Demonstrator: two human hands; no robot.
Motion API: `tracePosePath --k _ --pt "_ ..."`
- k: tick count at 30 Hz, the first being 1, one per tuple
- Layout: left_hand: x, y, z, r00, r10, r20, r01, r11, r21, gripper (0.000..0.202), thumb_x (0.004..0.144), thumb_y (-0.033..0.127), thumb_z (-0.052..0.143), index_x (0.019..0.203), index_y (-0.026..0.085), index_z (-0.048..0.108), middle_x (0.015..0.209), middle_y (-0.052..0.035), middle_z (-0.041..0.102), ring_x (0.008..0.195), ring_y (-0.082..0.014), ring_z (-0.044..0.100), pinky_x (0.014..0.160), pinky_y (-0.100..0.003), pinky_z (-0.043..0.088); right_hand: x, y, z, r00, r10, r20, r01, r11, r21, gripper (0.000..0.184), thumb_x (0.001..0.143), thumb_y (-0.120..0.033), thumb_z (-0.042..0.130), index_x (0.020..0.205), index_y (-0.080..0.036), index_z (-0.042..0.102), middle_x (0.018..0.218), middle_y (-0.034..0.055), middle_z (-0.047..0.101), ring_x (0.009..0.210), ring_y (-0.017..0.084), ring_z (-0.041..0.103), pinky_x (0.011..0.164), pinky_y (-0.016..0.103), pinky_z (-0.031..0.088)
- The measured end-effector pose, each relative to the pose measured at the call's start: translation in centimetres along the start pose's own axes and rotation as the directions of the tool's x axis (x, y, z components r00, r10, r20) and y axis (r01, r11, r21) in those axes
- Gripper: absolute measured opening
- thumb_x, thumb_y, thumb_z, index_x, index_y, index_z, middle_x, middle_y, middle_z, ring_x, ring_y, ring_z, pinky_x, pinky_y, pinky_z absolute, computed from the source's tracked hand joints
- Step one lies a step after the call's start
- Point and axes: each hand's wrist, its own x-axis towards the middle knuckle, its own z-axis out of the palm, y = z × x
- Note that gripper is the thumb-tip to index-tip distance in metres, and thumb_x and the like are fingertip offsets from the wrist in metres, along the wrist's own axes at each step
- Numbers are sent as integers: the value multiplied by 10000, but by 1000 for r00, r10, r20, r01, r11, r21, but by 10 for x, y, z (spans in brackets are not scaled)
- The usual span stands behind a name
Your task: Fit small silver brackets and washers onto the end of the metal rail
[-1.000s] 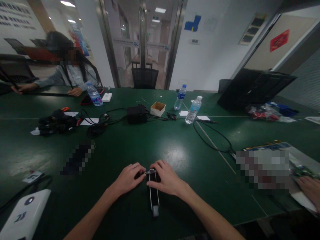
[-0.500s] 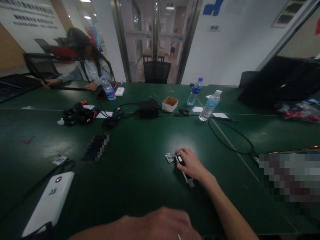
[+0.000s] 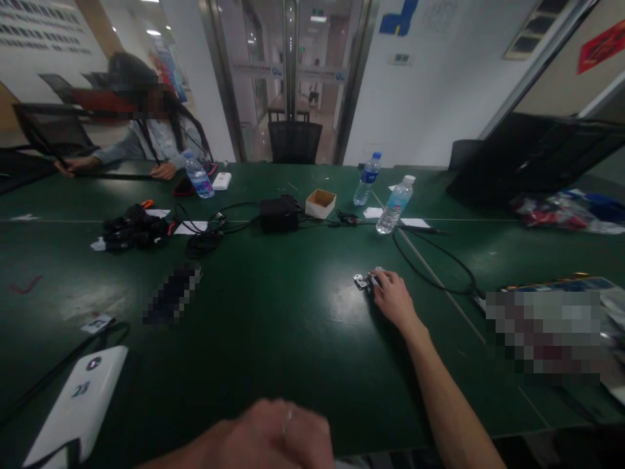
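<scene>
My right hand [image 3: 394, 301] reaches out over the green table with its fingers closed on a small metal hinge [image 3: 361, 281]. A silvery plate with holes sticks out to the left of the fingertips; the rest of the hinge is hidden under the hand. At the bottom edge of the view, my left hand [image 3: 288, 433], with a ring on one finger, is curled into a fist. Its palm faces away from me, so whatever may be inside cannot be seen.
A white power bank [image 3: 81, 397] and a blurred-out phone [image 3: 173, 294] lie on the left. Farther back are a black box [image 3: 279, 215], a small open carton [image 3: 321, 203], cables and water bottles [image 3: 395, 205]. Across the table sits another person [image 3: 151, 137].
My right hand has moved farther away and to the right with the hinge, which now shows less. My left hand has shifted slightly left, and the view has turned a little right.
</scene>
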Motion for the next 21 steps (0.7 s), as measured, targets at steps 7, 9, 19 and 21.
tracePosePath --k 7,9,19,21 --pt "61 -57 -34 949 -111 -296 -10 926 -378 276 859 296 504 1083 191 627 935 -61 649 838 -192 618 735 -330 536 36 18 6 996 73 -56 -81 986 -146 389 918 -172 392 1258 -272 553 1246 155 454 1027 305 458 722 385 481" --pt "69 -84 -30 914 -231 -333 85 913 -399 267 858 276 516 1095 199 610 987 -63 640 880 -201 617 762 -339 534 49 23 9 996 74 -56 -84 979 -188 413 918 -163 384 1288 -271 533 1250 166 446 1011 305 458 709 385 480" --pt "65 -116 -21 884 -326 -336 188 904 -384 229 889 308 516 1054 189 622 1022 -61 642 887 -213 623 758 -361 542 102 40 16 993 110 39 -89 927 -364 468 923 -149 373 1357 -302 457 1259 168 431 1055 300 451 745 393 477" --pt "66 -116 -20 883 -330 -335 198 907 -371 227 885 301 517 1052 195 629 1030 -57 647 895 -214 625 771 -360 540 112 41 18 990 132 56 -101 918 -383 458 936 -159 352 1355 -309 458 1264 165 430 1076 307 449 760 400 476"
